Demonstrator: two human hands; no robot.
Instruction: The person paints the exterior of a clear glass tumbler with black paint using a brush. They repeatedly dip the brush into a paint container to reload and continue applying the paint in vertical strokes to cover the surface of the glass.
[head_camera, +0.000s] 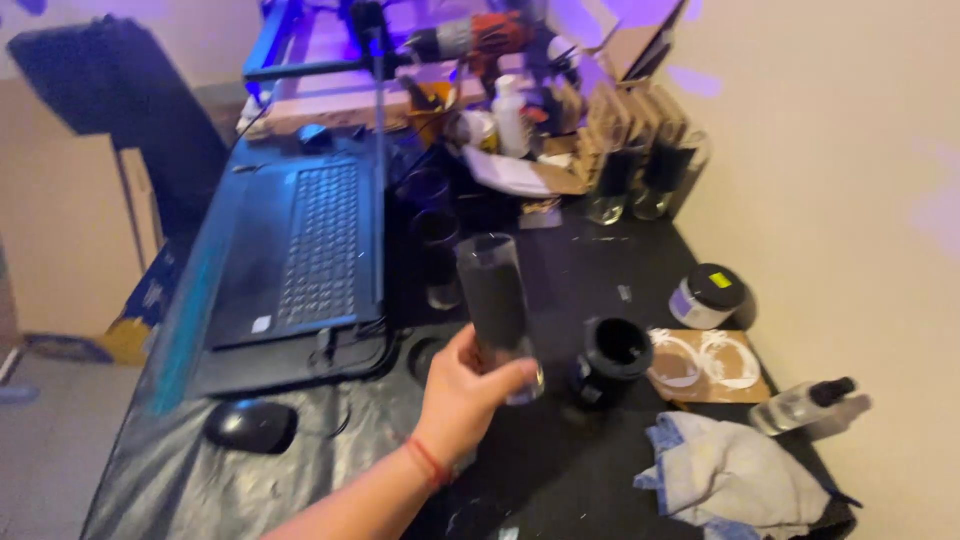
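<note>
My left hand (462, 395) reaches in from the lower left, a red thread around its wrist. It is shut on the base of a tall glass (492, 298) with a dark matt coating, held tilted above the black table (520, 470). Just right of the hand stands an open black jar (612, 355). Two similar dark glasses (438, 255) stand behind the held one, beside the laptop. My right hand is out of view.
An open laptop (300, 250) and a black mouse (250, 425) lie at left. At right are a black-lidded white jar (706, 295), cardboard with white rings (710, 365), a small clear bottle (802, 405) and a rag (730, 470). A drill (470, 40), bottles and more glasses (610, 185) crowd the back. A wall borders the right.
</note>
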